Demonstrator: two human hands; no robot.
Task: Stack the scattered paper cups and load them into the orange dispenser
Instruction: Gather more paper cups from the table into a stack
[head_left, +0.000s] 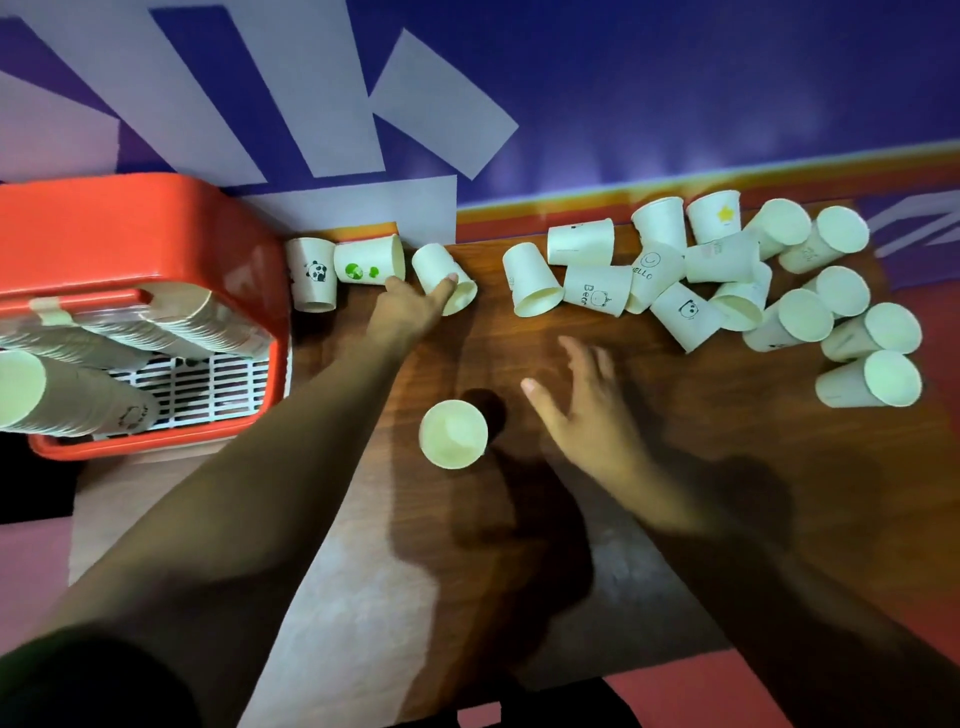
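Observation:
White paper cups lie scattered on a dark wooden table (727, 493). My left hand (410, 306) reaches to the far left group, its thumb and fingers touching a plain cup lying on its side (441, 273); next to it are a green-print cup (366, 262) and a panda cup (311, 273). One cup (453, 434) stands upright mid-table. My right hand (587, 410) hovers beside it, fingers spread, holding nothing. The orange dispenser (130, 234) at the left holds stacked cups (156, 327).
A heap of several tipped cups (727, 280) covers the far right of the table, some printed with faces and words. A blue and white wall banner (623, 93) runs behind the table. Reddish floor (727, 691) shows beyond the near edge.

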